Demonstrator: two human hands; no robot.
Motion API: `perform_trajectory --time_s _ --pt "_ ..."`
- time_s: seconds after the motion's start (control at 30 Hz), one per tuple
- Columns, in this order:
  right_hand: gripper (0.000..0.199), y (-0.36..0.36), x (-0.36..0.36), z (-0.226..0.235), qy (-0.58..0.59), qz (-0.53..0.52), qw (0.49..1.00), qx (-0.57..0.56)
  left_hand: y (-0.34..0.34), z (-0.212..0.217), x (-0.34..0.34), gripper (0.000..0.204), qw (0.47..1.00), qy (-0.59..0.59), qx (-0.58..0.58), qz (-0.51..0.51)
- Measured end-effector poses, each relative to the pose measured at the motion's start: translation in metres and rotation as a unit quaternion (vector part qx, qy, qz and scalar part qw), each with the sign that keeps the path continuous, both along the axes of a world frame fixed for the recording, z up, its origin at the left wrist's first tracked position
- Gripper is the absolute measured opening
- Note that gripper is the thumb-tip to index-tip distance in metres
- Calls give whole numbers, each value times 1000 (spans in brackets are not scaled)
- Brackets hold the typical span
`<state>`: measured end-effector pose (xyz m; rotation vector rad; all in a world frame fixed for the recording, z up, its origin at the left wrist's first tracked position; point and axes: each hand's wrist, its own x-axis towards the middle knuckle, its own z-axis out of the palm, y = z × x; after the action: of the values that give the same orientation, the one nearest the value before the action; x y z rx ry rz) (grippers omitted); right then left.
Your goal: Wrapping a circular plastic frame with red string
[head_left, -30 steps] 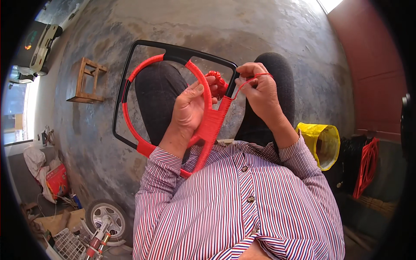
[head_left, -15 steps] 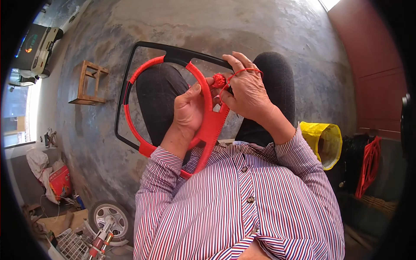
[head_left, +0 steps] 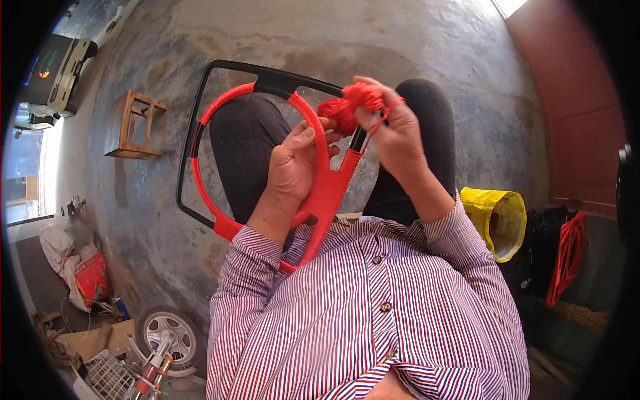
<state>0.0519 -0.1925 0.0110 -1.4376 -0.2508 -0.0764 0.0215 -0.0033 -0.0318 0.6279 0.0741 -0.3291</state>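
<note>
A black frame [head_left: 189, 143] rests across my lap, with a rounded rectangular outer bar and an inner ring. Red cord wraps [head_left: 200, 183] cover most of the ring and the slanting bar on the right; short black stretches show between them. My left hand [head_left: 292, 163] grips the wrapped ring, thumb on top and fingers reaching behind it. Beyond those fingertips, my right hand [head_left: 400, 137] holds a loose bundle of red cord [head_left: 350, 105] near the bar's bare black end. A strand loops by the right fingers, which are slightly blurred.
A wooden stool [head_left: 137, 125] stands on the concrete floor at the left. To my right are a yellow container [head_left: 492, 220] and another red-corded frame [head_left: 565, 257]. At lower left lie a wheel [head_left: 167, 339], a white wire basket [head_left: 110, 377] and a sack [head_left: 61, 257].
The red cord bundle, mostly hidden before, now shows fully above the bar, in my right hand. That hand has moved slightly right, off the bar. My left hand keeps its place.
</note>
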Motion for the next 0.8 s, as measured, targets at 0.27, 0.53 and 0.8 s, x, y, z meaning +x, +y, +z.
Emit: perform_trajectory --time_s 0.27,0.53,0.8 --pt "27 -61 -6 25 -20 50 988 -148 -5 1 -4 32 991 85 51 -88" --pt "23 -140 -53 30 169 176 956 -161 -8 22 -8 32 985 72 37 -154" --pt "24 -279 -59 -13 95 -98 904 406 -10 26 -7 32 984 83 58 -148"
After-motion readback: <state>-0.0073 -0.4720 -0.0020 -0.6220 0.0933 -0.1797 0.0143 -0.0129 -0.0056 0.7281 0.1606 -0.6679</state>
